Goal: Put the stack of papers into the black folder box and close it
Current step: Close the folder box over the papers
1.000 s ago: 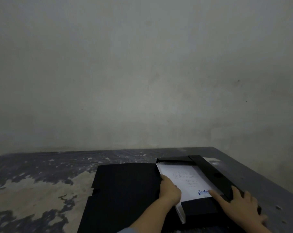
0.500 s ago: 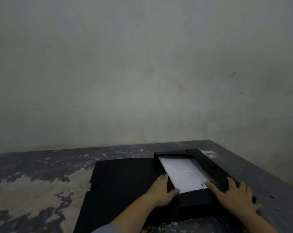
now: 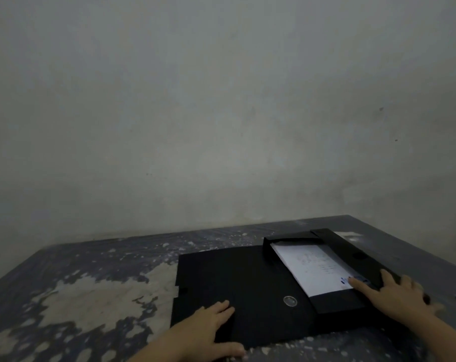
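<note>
1. Lying open on the table (image 3: 72, 296), lower right of frame: the box (image 3: 362, 254), its lid (image 3: 237, 280) spread flat to the left.
2. Papers (image 3: 315, 267) sit inside the box tray, right of centre, face up, near end over the tray's front flap.
3. Left hand (image 3: 208, 327), bottom centre: palm down on the lid's near left corner, fingers spread flat, thumb hooked along the front edge. Not gripping.
4. Right hand (image 3: 396, 296), lower right: fingers extended, index tip pressing the papers' near right corner, other fingers resting on the tray's right wall.
5. Forearms enter from the bottom edge.
</note>
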